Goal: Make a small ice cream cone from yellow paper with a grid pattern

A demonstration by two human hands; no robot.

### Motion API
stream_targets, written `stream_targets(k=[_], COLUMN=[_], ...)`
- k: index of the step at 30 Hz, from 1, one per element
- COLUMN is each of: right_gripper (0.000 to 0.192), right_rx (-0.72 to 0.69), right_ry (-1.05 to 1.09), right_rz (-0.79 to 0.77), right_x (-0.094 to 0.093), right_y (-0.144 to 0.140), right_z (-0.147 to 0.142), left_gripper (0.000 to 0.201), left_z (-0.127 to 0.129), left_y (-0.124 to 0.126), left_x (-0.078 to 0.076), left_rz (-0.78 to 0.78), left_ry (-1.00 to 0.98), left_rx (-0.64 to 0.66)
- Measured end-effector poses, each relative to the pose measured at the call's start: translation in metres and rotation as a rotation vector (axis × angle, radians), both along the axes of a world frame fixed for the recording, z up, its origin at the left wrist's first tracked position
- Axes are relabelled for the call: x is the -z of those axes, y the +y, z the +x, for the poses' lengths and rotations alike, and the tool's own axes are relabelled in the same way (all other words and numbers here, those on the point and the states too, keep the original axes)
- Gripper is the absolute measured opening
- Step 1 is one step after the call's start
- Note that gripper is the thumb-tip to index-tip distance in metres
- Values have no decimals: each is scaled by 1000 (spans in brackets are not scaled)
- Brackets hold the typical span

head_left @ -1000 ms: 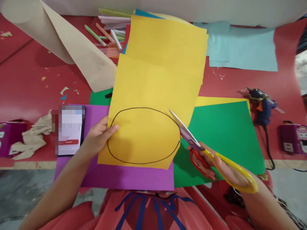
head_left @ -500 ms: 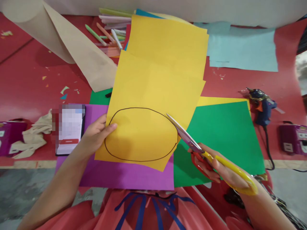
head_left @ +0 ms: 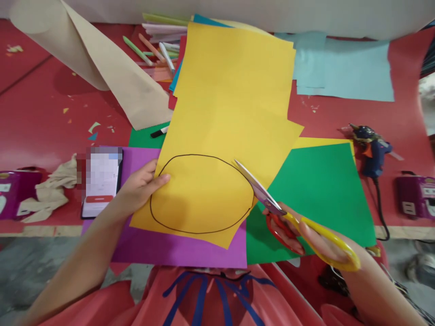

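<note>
My left hand [head_left: 137, 192] pinches the left edge of the yellow sheet [head_left: 217, 149], thumb on top just beside the black oval outline [head_left: 202, 194] drawn on its near half, fingers tucked underneath. The sheet tilts across the surface [head_left: 50, 122], lying over a purple sheet [head_left: 176, 249] on my left and a green sheet [head_left: 319, 194] on my right. My right hand [head_left: 322, 240] is closed through the loops of the scissors [head_left: 288, 213], 1 handle yellow and 1 red. The blades are slightly parted at the sheet's right edge, with the tip touching the oval line on its right side.

Another yellow sheet [head_left: 238, 54] lies further back, partly under mine. Left of my left hand sits a phone [head_left: 102, 181], then a crumpled beige cloth [head_left: 50, 192]. A roll of brown paper [head_left: 98, 68] curls at the back left, next to some pens [head_left: 152, 50]. Light blue paper [head_left: 343, 68] lies at the back right, and a glue gun [head_left: 372, 149] rests beyond the green sheet.
</note>
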State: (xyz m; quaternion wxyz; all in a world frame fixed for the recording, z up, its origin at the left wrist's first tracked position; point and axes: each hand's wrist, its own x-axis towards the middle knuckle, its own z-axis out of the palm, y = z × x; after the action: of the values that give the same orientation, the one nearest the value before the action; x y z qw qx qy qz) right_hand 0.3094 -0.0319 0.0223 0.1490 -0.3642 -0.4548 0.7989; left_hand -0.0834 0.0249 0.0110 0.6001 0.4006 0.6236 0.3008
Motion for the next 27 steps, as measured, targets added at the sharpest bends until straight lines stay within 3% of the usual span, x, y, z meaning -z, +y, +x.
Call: stream_targets(k=[12, 27], right_gripper=[52, 53], right_rx=[87, 71], right_ry=[-9, -34], right_rz=[-80, -67], right_x=[12, 8], right_y=[-3, 0], right_z=[-2, 2], left_gripper=[51, 52], left_z=[4, 0], left_y=[12, 21], left_x=[-9, -7], left_rz=[46, 64], left_ry=[-17, 47], left_rx=[4, 120])
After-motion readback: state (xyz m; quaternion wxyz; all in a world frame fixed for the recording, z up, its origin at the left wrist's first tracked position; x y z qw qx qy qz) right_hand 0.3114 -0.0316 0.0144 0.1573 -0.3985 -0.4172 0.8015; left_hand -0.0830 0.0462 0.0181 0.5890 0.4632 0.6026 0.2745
